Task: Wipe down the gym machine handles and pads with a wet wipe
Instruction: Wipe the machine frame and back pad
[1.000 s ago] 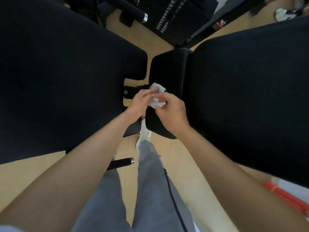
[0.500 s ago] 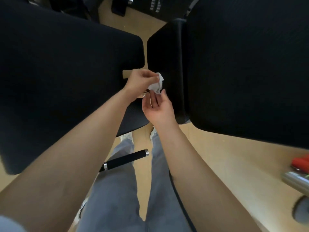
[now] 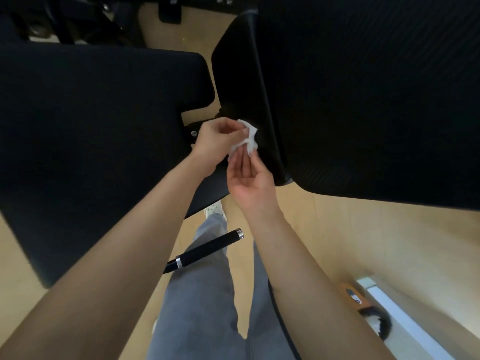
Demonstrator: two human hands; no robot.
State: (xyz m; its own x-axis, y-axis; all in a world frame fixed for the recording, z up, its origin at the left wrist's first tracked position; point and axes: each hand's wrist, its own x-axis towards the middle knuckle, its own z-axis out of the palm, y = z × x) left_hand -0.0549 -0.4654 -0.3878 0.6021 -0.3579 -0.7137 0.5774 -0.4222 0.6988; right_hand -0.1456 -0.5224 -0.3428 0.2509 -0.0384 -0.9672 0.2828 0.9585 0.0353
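Your one wipe (image 3: 248, 136), crumpled, is pinched in your left hand's (image 3: 215, 139) fingertips and touched from below by your right hand's (image 3: 248, 178) straight, close-set fingers, in the narrow gap between two edges, left pad (image 3: 104, 120) and right pad (image 3: 363, 100), with one handle (image 3: 207, 252) and open floor (image 3: 350, 235) behind your wrists.

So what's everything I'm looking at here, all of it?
wipe: one, white, crumpled, between the hands
left pad: one, black, left of the hands
right pad: one, black, right of the hands
handle: one, black with silver rings, below the hands
machine parts: several, dark, top edge
floor: tan wood, beneath everything
orange thing: one, lower right, too blurred to name
shoe: one, whitish, by the left pad's near edge
trousers: grey, bottom centre
left hand: pinches the wipe
right hand: open, palm up, fingertips at the wipe
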